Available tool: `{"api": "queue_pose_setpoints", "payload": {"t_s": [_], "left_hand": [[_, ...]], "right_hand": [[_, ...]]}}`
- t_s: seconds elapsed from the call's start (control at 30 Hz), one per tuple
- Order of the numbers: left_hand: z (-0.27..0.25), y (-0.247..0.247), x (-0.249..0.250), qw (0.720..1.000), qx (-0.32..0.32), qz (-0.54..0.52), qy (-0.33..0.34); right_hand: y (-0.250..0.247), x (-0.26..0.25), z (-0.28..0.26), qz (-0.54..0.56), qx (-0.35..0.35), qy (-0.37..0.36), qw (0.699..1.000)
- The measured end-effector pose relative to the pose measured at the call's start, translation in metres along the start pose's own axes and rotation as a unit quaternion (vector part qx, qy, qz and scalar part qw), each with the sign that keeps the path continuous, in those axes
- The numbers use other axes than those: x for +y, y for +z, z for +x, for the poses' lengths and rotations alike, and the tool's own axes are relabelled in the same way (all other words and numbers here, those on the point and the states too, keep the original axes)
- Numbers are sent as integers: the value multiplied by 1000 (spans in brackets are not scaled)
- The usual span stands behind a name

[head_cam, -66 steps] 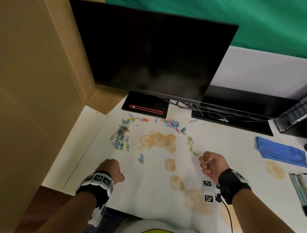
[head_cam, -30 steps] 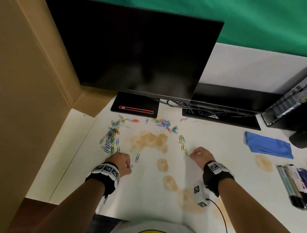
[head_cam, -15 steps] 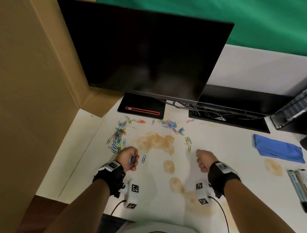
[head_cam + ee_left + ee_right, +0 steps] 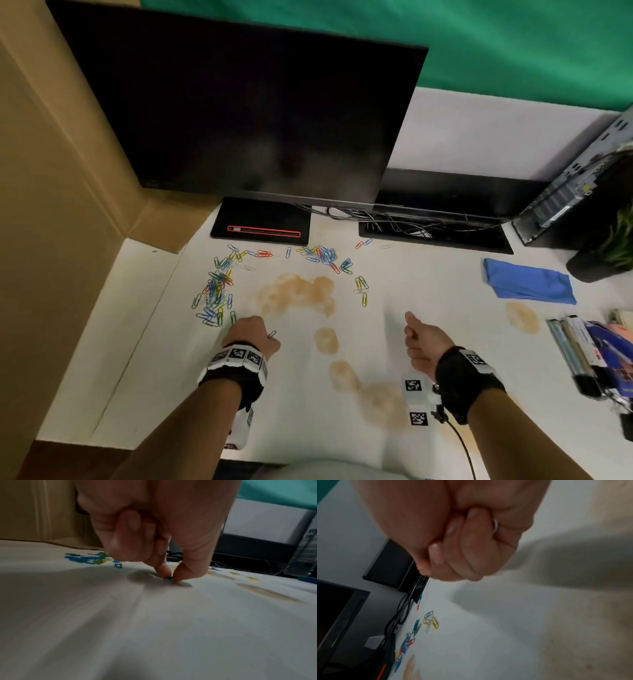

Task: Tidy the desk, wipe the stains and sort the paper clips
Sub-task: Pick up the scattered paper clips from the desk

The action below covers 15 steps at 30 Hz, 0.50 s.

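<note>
Coloured paper clips lie in a pile at the left, a cluster near the monitor and a few yellow ones in between. My left hand is down on the desk, thumb and forefinger pinching a blue clip that pokes out beside the hand. My right hand hovers as a tight fist; the clips it picked up earlier are hidden inside. Brown stains spread across the desk between my hands.
A folded blue cloth lies at the right, with another stain below it and pens and books at the right edge. The black monitor, its cables and a plant pot line the back. Cardboard walls the left.
My right hand took a clip off the desk by the yellow ones and drew back as a fist. My left hand moved forward to the pile's edge and came down on a blue clip.
</note>
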<state>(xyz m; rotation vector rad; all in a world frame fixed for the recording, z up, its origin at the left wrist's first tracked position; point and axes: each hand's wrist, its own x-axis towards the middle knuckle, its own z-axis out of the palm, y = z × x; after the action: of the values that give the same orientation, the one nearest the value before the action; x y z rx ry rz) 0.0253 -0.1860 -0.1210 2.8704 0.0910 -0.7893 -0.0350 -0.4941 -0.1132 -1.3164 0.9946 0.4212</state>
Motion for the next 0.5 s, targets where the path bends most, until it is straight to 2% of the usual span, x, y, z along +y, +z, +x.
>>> {"api": "queue_pose_setpoints", "payload": {"t_s": [0.13,0.2,0.23,0.33,0.4,0.5], "left_hand": [[-4,-6,4,1000,18,-12,13],[-4,-13,18,995,-3,-101,17],[-3,-15,28,983,-28,-179,10],[-6,-19,65,898,-124,-422,-25],[-13,-19,93,859,-169,-483,-3],[-30,-11,139,822,-220,-522,59]], "right_hand": [[-17,7,-9,-7,6,-3,1000],[-33,7,-15,0,21,-3,1000],[-42,8,-20,9,28,-1,1000],[-71,12,-32,31,49,14,998],[-94,18,-39,37,70,24,997],[-132,26,-47,32,87,25,995]]}}
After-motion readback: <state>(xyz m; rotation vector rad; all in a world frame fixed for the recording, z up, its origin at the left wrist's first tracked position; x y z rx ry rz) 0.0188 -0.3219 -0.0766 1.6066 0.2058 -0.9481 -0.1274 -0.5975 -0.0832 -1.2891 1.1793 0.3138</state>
